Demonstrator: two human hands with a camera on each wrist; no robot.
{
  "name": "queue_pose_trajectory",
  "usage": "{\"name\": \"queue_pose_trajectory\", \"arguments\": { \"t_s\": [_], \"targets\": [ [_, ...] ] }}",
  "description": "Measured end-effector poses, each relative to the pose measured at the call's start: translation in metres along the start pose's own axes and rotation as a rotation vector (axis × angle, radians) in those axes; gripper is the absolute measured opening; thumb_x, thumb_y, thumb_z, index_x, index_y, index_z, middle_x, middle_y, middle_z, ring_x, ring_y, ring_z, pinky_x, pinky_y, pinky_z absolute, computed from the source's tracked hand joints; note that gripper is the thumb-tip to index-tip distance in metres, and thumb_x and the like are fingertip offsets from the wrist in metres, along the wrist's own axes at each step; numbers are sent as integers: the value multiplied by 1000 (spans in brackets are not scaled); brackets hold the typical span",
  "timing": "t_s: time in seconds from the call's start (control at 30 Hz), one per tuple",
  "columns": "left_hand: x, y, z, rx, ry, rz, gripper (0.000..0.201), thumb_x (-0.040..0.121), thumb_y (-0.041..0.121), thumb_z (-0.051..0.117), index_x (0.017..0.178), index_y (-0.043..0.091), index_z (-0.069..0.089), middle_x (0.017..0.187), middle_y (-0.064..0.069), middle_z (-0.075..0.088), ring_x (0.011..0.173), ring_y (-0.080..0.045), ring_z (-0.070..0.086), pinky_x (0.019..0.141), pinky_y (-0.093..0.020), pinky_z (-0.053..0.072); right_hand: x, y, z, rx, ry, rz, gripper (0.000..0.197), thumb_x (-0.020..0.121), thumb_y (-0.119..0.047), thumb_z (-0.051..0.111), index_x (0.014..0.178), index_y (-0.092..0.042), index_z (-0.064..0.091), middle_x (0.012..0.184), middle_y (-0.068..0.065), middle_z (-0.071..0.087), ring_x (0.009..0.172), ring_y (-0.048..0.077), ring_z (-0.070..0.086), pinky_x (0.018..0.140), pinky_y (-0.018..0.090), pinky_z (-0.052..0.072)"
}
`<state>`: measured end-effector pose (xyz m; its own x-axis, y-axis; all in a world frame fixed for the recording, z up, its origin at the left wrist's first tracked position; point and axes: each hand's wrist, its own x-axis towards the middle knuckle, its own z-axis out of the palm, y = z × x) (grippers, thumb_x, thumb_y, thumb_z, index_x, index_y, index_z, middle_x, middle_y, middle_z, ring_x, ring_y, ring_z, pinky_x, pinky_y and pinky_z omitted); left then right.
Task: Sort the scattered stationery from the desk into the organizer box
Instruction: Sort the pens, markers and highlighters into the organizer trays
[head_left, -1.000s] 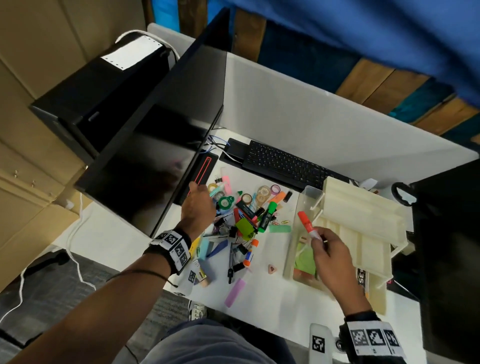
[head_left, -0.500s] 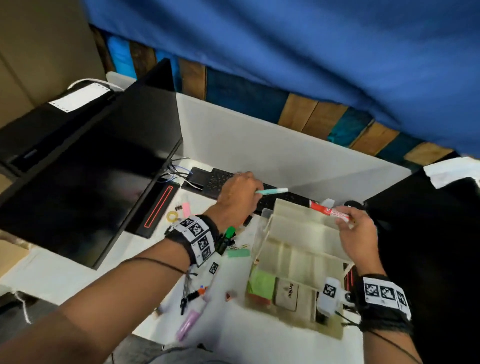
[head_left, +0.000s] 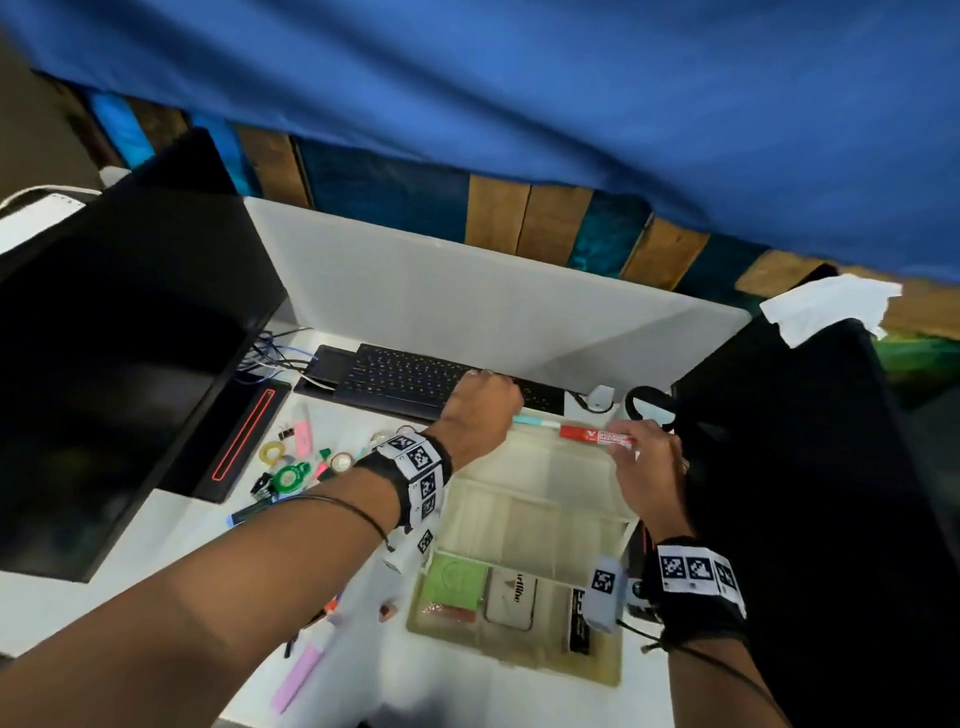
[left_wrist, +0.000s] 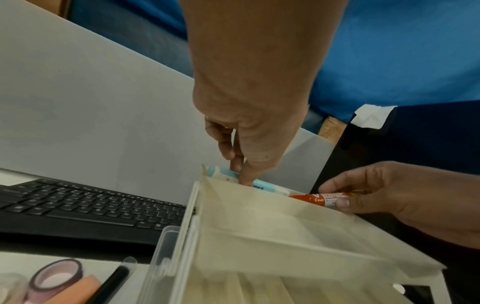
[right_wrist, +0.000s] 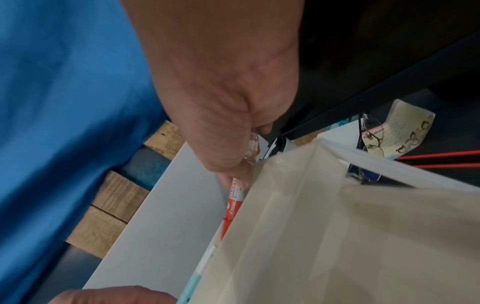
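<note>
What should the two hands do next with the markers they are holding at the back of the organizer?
Probably let both go into the rear compartment. The left hand pinches the light blue marker and the right hand pinches the red marker, both lying lengthwise, end to end, just behind the back wall of the organizer box. Whether they already rest on its floor cannot be told.

Light blue pen (left_wrist: 262, 186): its middle is behind the left hand's fingers (left_wrist: 242, 176).
Red marker pen (right_wrist: 232, 207): one end is inside the right hand (head_left: 647, 467).
Cream plastic organizer box (left_wrist: 259, 230): blurry up close, near part cut off.
Small things on the white table (head_left: 156, 545): too blurry to tell.
</note>
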<state>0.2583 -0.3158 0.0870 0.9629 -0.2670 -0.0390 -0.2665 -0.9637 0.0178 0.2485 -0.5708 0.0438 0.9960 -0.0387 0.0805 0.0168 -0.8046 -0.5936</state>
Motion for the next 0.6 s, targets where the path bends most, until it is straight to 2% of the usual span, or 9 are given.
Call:
{"name": "queue_pose_trajectory", "arguments": {
  "t_s": [0.07,0.2,0.27,0.37,0.47,0.6],
  "targets": [
    [3,-1,3,23,-16,-8,14,87,21,69,96,23,79,84,2,72,80,-20,68,82,-37,57,0,-2,0,37,3,-10,27,86,-5,74,106,-24,78,109,-1,72,111,25,58,98,39,47],
    [7,-3,6,67,-34,-22,14,87,19,69,96,24,77,87,3,71,83,-20,68,81,-35,56,3,-7,2,102,13,-46,31,83,0,76,105,-21,79,102,-2,75,108,28,64,97,46,53],
    [7,-3,8,51,-44,-50,13,87,18,69,96,24,78,88,3,71,83,-20,69,82,-36,57,4,-9,3,115,18,-42,31,81,2,78,104,-18,79,105,1,73,108,29,65,97,48,54],
    [7,-6,11,11,-65,-99,13,87,17,72,96,23,79,85,4,73,81,-18,70,84,-39,59,5,-8,4,154,56,-4,29,78,1,83,103,-12,79,110,7,67,107,27,65,96,39,54],
    [9,-11,11,-30,-91,-99,17,88,15,70,100,24,79,94,4,75,87,-20,70,86,-42,58,3,-9,2,131,62,0,29,79,-7,86,107,-12,78,112,6,66,106,23,63,89,28,49],
    [13,-11,9,-45,-123,-101,15,90,16,68,99,24,76,96,4,73,86,-19,70,86,-43,58,4,-10,4,115,59,14,27,85,-5,80,111,-10,76,116,7,65,110,24,62,91,26,46]
  ]
}}
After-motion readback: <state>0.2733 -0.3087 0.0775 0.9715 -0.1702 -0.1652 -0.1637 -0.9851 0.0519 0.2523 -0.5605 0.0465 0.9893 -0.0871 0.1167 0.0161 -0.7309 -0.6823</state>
